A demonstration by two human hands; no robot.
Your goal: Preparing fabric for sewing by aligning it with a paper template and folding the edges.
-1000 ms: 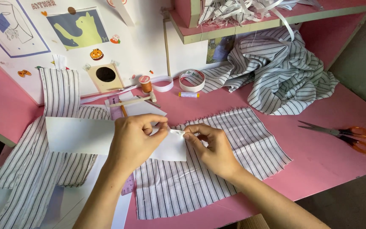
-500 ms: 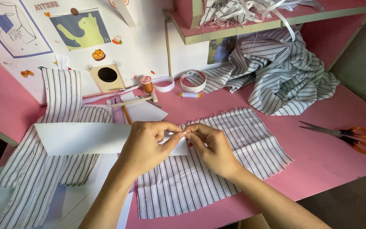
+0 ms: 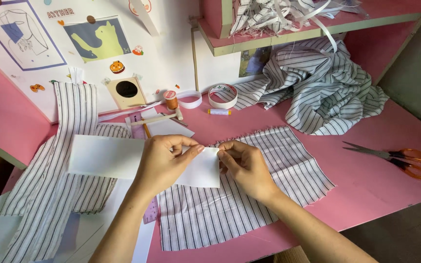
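Note:
My left hand (image 3: 164, 163) pinches the top edge of a white strip of paper or interfacing (image 3: 101, 157) that runs left from my hands. My right hand (image 3: 244, 165) pinches the same strip at its right end, fingertips almost touching those of the left. Both hands hover over a flat rectangle of black-and-white striped fabric (image 3: 269, 180) lying on the pink table (image 3: 366, 190). The strip's right end covers part of that fabric.
Orange-handled scissors (image 3: 400, 158) lie at the right. A heap of striped cloth (image 3: 327, 92) sits behind. A tape roll (image 3: 222, 96), thread spools (image 3: 171, 100) and a ruler are at the back. More striped pieces (image 3: 49, 180) lie left.
The white strip has shifted rightward and upward with my hands, and its right end now lies flatter over the striped fabric. My fingertips stay pinched together on it.

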